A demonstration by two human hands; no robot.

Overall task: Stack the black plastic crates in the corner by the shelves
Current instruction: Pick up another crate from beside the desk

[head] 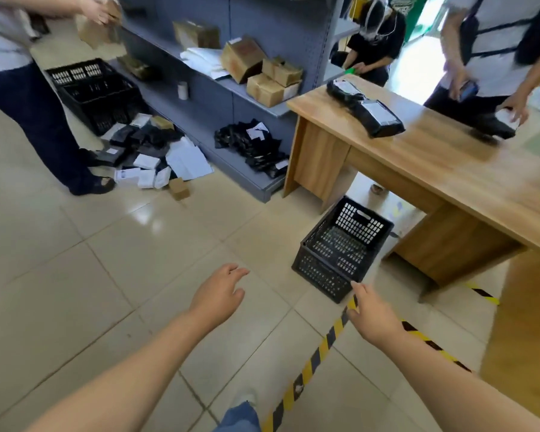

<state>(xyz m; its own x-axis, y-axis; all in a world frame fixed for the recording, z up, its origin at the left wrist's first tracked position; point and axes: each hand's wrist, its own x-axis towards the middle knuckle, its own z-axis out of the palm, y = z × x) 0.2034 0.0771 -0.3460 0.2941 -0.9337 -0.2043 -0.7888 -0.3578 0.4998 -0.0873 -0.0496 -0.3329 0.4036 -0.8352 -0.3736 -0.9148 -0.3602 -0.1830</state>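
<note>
An empty black plastic crate (340, 247) with perforated walls sits on the tiled floor beside the wooden desk's leg. My right hand (373, 316) reaches toward its near corner, fingers apart, the fingertips almost at the rim. To the left of the crate hovers my left hand (220, 294), empty with fingers spread, well short of it. Other black crates (94, 92), apparently nested one in another, stand at the far left against the grey shelves (212, 88).
A wooden desk (449, 169) with black parcels stands right of the crate. Parcels and envelopes (150, 154) litter the floor by the shelves. One person stands at the left by the far crates, two more behind the desk. Yellow-black tape (318, 347) crosses the floor.
</note>
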